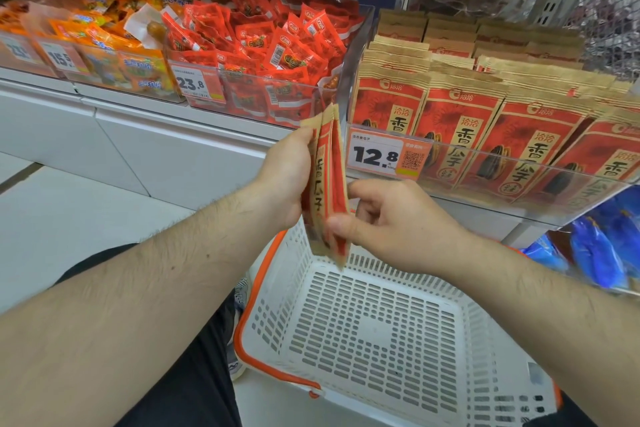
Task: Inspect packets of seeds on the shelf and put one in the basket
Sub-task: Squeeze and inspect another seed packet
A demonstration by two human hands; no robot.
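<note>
head view. item: seed packets in hand (325, 184), red and tan, seen edge-on, upright, more than one pressed together; exact count cannot be told. held above the near rim of the basket, in front of the shelf edge.

left hand (289, 180): grasps the packets from the left side, fingers hidden behind them, thumb side along the upper edge.

right hand (391, 222): pinches the lower part of the packets, thumb (341, 224) pressed on the near face, other fingers curled behind.

basket (491, 374): white perforated plastic with an orange rim and handle, on the floor below the hands; nothing seen inside.

shelf stock: rows of matching seed packets (460, 128) standing upright behind a clear front rail, just right of the hands; price tag 12.8 (375, 154) with a qr code on that rail.

adjoining bins, left: clear bin of small red sachets (273, 45), tag 23.8 (190, 83); further left, orange snack packs (104, 35).

lower right: blue packets (595, 253) on the shelf below, blurred.

lower left: dark trousers (194, 374) of the person, pale floor beside.
</note>
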